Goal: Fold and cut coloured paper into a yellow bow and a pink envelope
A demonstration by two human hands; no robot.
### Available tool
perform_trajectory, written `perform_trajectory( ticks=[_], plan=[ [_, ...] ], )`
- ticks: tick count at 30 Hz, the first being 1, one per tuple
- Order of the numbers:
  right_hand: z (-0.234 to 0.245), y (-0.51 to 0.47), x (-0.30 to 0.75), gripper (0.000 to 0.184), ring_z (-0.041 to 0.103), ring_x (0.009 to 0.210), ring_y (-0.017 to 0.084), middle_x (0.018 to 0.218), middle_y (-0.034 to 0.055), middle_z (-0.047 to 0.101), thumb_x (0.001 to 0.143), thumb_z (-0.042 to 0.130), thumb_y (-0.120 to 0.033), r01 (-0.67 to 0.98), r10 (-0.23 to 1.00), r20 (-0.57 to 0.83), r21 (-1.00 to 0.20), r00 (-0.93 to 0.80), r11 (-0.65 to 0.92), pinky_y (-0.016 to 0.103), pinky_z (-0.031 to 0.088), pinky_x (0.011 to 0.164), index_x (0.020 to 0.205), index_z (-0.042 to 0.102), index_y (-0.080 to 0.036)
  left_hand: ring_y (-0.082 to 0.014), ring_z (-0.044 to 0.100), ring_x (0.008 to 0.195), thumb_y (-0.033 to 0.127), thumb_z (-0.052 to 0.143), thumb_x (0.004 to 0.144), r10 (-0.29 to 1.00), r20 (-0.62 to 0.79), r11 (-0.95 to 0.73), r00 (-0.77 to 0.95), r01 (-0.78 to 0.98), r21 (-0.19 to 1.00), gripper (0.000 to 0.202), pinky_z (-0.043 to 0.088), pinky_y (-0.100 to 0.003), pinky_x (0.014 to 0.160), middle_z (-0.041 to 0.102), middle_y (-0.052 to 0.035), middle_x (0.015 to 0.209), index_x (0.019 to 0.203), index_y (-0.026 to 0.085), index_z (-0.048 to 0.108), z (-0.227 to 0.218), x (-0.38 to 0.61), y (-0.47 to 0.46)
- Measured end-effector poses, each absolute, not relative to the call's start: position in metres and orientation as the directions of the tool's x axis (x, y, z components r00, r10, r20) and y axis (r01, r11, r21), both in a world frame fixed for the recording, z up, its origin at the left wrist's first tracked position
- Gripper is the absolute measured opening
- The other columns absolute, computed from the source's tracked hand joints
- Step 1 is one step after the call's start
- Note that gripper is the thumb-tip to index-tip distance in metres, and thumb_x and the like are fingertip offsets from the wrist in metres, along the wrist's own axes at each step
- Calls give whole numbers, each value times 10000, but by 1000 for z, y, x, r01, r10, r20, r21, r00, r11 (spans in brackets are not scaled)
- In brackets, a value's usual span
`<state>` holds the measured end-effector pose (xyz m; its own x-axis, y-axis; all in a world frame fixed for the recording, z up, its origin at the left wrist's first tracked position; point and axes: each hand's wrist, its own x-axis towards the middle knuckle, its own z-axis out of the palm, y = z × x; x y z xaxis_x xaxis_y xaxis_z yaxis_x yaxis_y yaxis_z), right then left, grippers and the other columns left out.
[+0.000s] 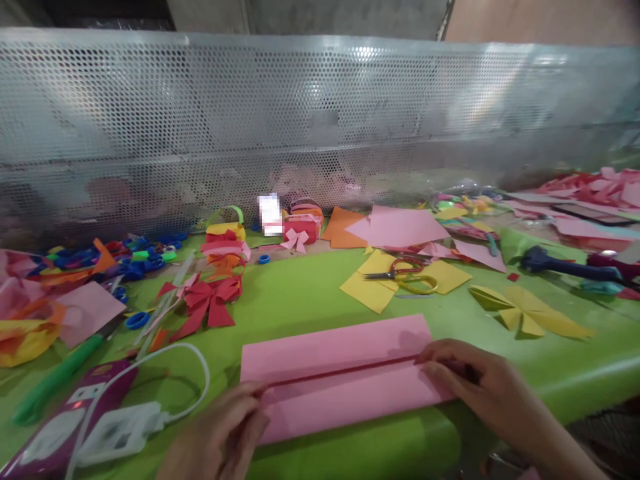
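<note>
A pink sheet of paper (330, 373) lies on the green table (300, 300), both long edges folded in so they meet along a middle line. My left hand (220, 433) presses the sheet's left end with its fingers bent onto the fold. At the right end my right hand (480, 387) lies on the paper, fingertips pressing on the middle line. Neither hand lifts the sheet.
Scissors with red and yellow handles (407, 275) lie on yellow paper (375, 283) behind the sheet. A red paper bow (210, 300), small paper gift boxes (300, 230), a yellow folded bow (530, 313), a power strip with a white plug (100, 427) and a perforated metal screen (320, 127) surround the work area.
</note>
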<state>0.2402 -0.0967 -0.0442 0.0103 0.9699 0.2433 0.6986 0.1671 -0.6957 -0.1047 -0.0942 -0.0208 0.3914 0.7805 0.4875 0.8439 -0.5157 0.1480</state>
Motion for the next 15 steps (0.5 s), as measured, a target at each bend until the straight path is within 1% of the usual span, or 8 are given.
perform_trajectory(
  ticks=[2, 4, 8, 11, 15],
  plan=[
    [-47, -95, 235, 202, 646, 635, 156, 711, 12, 686, 793, 562, -388, 730, 962, 268, -667, 45, 152, 203, 522, 562, 734, 652, -217, -122, 693, 777, 420, 436, 869, 795, 495, -468, 351, 874, 133, 261, 542, -160, 652, 726, 27, 904, 817, 263, 640, -25, -104, -92],
    [-48, -96, 232, 199, 632, 609, 148, 691, 5, 670, 790, 557, -382, 765, 947, 315, -623, 54, 164, 200, 511, 549, 695, 624, -221, -140, 690, 804, 420, 460, 853, 816, 477, -428, 327, 896, 119, 242, 551, -194, 663, 718, 18, 940, 827, 262, 641, -30, -104, -89],
    [-51, -97, 229, 236, 615, 608, 152, 699, 8, 649, 823, 514, -400, 853, 919, 393, -491, 35, 178, 223, 488, 536, 673, 579, -230, -161, 687, 808, 406, 503, 821, 830, 446, -417, 337, 904, 94, 201, 556, -238, 677, 713, 13, 939, 814, 258, 638, -35, -104, -84],
    [-54, -94, 232, 232, 618, 622, 153, 739, 14, 652, 860, 473, -395, 883, 926, 376, -429, -18, 192, 230, 476, 542, 723, 568, -233, -161, 685, 777, 401, 479, 830, 842, 425, -405, 333, 910, 89, 210, 555, -252, 671, 714, 18, 901, 783, 259, 627, -37, -103, -80],
    [-56, -88, 236, 227, 604, 566, 148, 702, 9, 644, 876, 438, -382, 889, 952, 305, -424, -36, 170, 231, 447, 492, 743, 547, -234, -162, 677, 775, 401, 454, 840, 869, 379, -382, 319, 918, 105, 226, 542, -253, 674, 703, 10, 896, 800, 255, 622, -39, -102, -77]
  ],
)
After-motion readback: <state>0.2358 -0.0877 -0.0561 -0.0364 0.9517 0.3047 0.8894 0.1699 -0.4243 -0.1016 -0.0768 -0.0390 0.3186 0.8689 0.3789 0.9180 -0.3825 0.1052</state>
